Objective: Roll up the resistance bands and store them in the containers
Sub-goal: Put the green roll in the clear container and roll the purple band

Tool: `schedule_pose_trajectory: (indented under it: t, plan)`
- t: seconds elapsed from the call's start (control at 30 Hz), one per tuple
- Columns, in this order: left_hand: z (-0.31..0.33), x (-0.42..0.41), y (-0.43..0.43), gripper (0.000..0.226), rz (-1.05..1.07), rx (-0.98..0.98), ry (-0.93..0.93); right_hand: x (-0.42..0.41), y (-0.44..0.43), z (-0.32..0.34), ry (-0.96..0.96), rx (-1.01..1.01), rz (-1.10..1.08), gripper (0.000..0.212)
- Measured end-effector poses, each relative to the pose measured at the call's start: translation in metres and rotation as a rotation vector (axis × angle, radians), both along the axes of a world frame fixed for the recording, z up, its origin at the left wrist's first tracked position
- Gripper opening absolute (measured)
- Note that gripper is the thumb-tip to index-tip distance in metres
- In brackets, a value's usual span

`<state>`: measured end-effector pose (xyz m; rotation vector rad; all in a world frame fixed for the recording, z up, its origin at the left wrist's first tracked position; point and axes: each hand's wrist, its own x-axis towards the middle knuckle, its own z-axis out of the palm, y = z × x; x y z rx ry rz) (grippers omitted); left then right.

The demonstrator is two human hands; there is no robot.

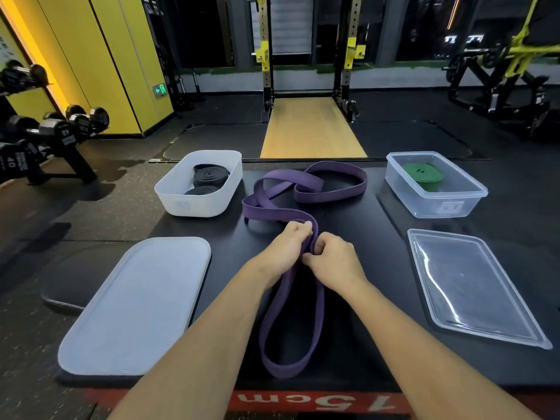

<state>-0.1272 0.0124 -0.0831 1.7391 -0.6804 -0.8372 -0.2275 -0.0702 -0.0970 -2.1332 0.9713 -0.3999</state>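
Note:
A long purple resistance band (303, 301) lies unrolled on the black platform (378, 259), looping from the near edge up to the far middle. My left hand (286, 248) and my right hand (331, 260) both pinch the band at its middle, side by side, where its two strands are pressed together. A white container (169, 192) at the far left holds two rolled black bands (209, 177). A clear container (466, 201) at the far right holds a rolled green band (422, 175).
A frosted white lid (136, 304) lies at the near left, a clear lid (472, 286) at the near right. A dumbbell rack (45, 131) stands to the left; a squat rack (309, 56) and wooden lifting strip (309, 128) lie beyond the platform.

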Motion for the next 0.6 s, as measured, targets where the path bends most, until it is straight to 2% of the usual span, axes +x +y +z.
schedule_pose_trajectory:
  t: [0.07, 0.17, 0.27, 0.37, 0.43, 0.47, 0.5, 0.6]
  plan:
    - [0.0, -0.001, 0.009, 0.03, -0.1, 0.094, -0.178, -0.003, -0.004, -0.002, -0.001, -0.025, -0.034, 0.029]
    - [-0.011, -0.007, 0.037, 0.051, -0.111, 0.074, -0.287, -0.006, 0.001, -0.007, -0.051, -0.063, -0.063, 0.024]
    - [-0.02, -0.012, 0.058, 0.027, 0.009, 0.08, -0.431, -0.008, 0.006, -0.007, -0.175, -0.008, -0.054, 0.027]
    - [-0.026, -0.012, 0.065, 0.018, 0.121, 0.014, -0.425, -0.014, 0.007, -0.012, -0.261, 0.07, 0.022, 0.016]
    - [-0.026, -0.011, 0.062, 0.021, 0.132, -0.029, -0.412, -0.023, 0.006, -0.017, -0.257, 0.055, 0.147, 0.055]
    - [-0.025, -0.012, 0.061, 0.022, 0.12, -0.041, -0.416, -0.027, 0.005, -0.018, -0.228, 0.018, 0.212, 0.067]
    - [-0.023, -0.014, 0.058, 0.021, 0.099, -0.044, -0.424, -0.03, 0.004, -0.018, -0.193, -0.029, 0.276, 0.069]
    - [-0.016, -0.021, 0.055, 0.02, -0.032, -0.067, -0.379, -0.035, -0.002, -0.015, -0.053, -0.184, 0.369, 0.044]
